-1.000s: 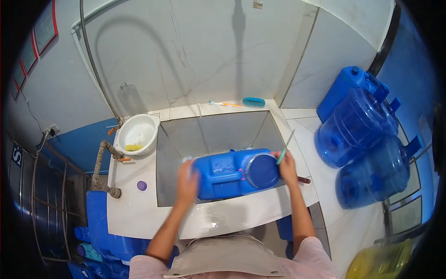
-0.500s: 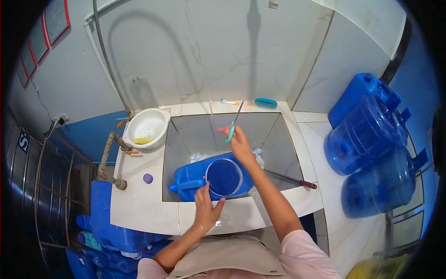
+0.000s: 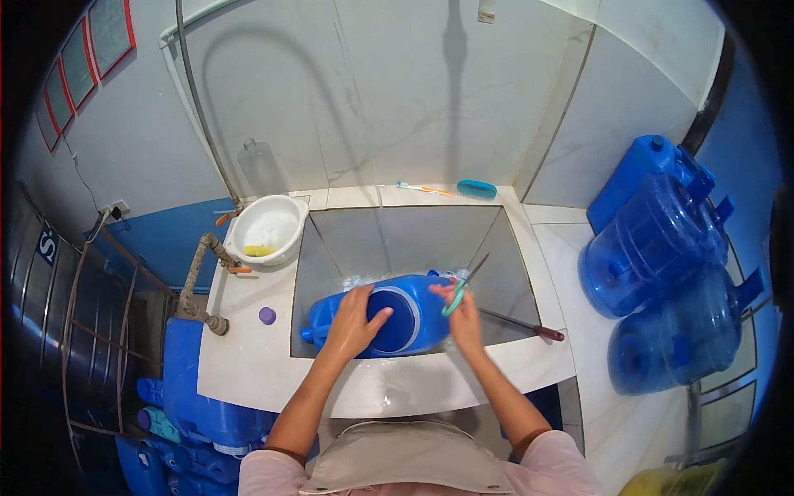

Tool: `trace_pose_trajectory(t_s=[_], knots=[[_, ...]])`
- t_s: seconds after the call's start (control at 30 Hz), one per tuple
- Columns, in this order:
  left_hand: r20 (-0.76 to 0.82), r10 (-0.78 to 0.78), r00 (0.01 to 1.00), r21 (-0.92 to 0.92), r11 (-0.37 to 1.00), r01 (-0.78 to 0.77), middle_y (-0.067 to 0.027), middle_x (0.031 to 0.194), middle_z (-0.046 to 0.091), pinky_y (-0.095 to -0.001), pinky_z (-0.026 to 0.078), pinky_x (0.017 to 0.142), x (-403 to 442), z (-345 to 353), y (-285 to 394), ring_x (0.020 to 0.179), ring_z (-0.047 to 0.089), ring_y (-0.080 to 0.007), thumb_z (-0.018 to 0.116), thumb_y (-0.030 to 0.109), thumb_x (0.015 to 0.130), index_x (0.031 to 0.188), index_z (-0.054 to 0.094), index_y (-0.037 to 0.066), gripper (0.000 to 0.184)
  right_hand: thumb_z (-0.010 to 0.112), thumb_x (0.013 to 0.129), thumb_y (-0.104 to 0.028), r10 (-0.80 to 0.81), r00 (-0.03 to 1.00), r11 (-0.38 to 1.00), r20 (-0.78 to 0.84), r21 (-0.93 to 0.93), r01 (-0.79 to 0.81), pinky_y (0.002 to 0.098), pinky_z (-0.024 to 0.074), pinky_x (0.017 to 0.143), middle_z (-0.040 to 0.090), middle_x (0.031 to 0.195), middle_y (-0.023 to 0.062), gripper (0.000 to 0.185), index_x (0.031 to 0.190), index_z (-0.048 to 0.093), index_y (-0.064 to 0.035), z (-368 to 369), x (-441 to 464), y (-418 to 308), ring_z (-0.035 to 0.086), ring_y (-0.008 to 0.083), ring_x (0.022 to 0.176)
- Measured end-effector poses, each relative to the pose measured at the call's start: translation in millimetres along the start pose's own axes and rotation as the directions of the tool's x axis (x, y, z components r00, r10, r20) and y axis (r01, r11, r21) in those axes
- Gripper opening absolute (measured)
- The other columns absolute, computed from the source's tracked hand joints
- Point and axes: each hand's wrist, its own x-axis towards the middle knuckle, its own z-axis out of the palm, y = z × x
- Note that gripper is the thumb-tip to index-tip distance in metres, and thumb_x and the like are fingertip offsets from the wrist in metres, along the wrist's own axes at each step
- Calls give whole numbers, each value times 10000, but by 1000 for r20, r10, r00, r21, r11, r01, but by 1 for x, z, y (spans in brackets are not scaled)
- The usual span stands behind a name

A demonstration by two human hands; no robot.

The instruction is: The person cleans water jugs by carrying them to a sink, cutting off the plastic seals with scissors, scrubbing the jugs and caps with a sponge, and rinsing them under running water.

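A blue plastic water container [image 3: 431, 307] lies on its side in the tiled sink, its wide round opening with a pale rim facing up. My left hand [image 3: 351, 321] rests on the container left of the opening, fingers stretched out and thumb apart over the rim. At the container's right end is my right hand [image 3: 465, 321], closed around the teal handle of a pair of scissors [image 3: 452, 302]. The thin blade points up and to the right. Part of the container's handle is hidden under my left hand.
A white basin [image 3: 269, 225] with a yellow sponge stands at the sink's left, near pipes and a purple cap [image 3: 267, 316]. A toothbrush [image 3: 425, 189] and teal brush [image 3: 477, 189] lie behind. A dark-handled rod [image 3: 547, 332] crosses the right rim. Blue jugs [image 3: 645, 244] stand right.
My left hand has moved up from the container's near side onto its top, left of the opening. My right hand has moved right and lower with the scissors, to the container's right end.
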Motion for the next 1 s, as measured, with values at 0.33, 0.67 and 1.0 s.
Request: trace_pose_trajectory(t_s=[0.33, 0.67, 1.0], knots=[[159, -369, 916, -723, 588, 363, -159, 931, 631, -320, 501, 729, 2, -18, -16, 822, 626, -230, 701, 331, 763, 1067, 560, -33, 494, 519, 913, -195, 78, 978, 916, 191, 375, -146, 295, 381, 930, 610, 1023, 160, 203, 1013, 478, -24, 63, 31, -9, 553, 184, 1020], [-79, -125, 989, -710, 703, 32, -69, 877, 635, -245, 466, 718, 10, -82, 5, 793, 573, -103, 655, 109, 762, 1038, 574, -20, 315, 556, 866, -389, 430, 503, 811, 750, -75, -581, 188, 228, 352, 606, 615, 103, 369, 756, 579, -37, 41, 15, -67, 330, 17, 400], [-43, -61, 997, -708, 707, 12, -44, 881, 621, -227, 457, 709, 23, -73, 23, 789, 557, -84, 627, 64, 766, 1035, 571, -27, 289, 511, 885, -401, 381, 505, 609, 774, 201, -767, 184, 258, 353, 578, 578, 162, 424, 795, 565, 9, 32, 14, -56, 367, 66, 387]])
